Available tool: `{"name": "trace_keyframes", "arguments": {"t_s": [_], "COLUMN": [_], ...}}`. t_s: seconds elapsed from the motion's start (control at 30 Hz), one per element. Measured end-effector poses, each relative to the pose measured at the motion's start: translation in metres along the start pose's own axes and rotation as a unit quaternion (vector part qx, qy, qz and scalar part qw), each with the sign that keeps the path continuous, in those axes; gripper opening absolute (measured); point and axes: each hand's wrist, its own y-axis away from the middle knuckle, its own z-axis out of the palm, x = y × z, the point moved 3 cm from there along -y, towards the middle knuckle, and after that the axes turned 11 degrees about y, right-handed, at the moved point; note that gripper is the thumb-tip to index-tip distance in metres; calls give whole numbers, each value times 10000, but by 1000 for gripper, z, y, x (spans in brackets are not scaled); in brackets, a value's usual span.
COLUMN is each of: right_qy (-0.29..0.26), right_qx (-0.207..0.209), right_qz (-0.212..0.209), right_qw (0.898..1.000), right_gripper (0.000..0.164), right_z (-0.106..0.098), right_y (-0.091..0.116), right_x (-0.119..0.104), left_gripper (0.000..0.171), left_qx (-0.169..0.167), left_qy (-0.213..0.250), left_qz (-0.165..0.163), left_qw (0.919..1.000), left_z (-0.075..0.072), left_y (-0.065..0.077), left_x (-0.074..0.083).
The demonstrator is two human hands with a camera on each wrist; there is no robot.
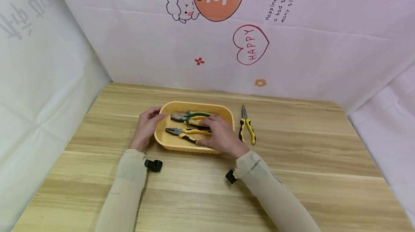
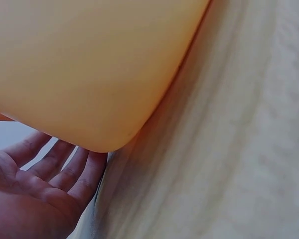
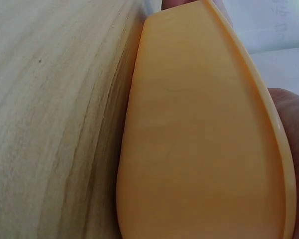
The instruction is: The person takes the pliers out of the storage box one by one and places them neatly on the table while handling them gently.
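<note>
With my left hand (image 1: 145,126) relaxed against the rounded yellow plastic tray (image 1: 188,149) and my right hand (image 1: 223,134), grip unclear, over green-and-yellow steel pliers (image 1: 191,121) and black-and-yellow steel pliers (image 1: 186,131) inside, lifting one could drag its close neighbour.

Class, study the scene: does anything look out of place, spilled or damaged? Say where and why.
One pair of long-nosed pliers lies on the table, right of the tray, while the other pliers lie inside. Nothing looks spilled or damaged.
</note>
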Motion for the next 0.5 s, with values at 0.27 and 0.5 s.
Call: {"name": "trace_keyframes", "arguments": {"t_s": [0.27,0.5], "right_qy": [225,318], "right_qx": [-273,-474], "right_qz": [-85,6], "right_qw": [9993,9984], "right_gripper": [64,66], "right_z": [-1,0], "right_y": [-3,-4], "right_x": [-4,-7], "left_gripper": [40,40], "left_qx": [-2,9], "left_qy": [48,70], "left_qz": [-16,-41], "left_qw": [10000,10000], "left_z": [0,0], "left_y": [0,0], "left_x": [0,0]}}
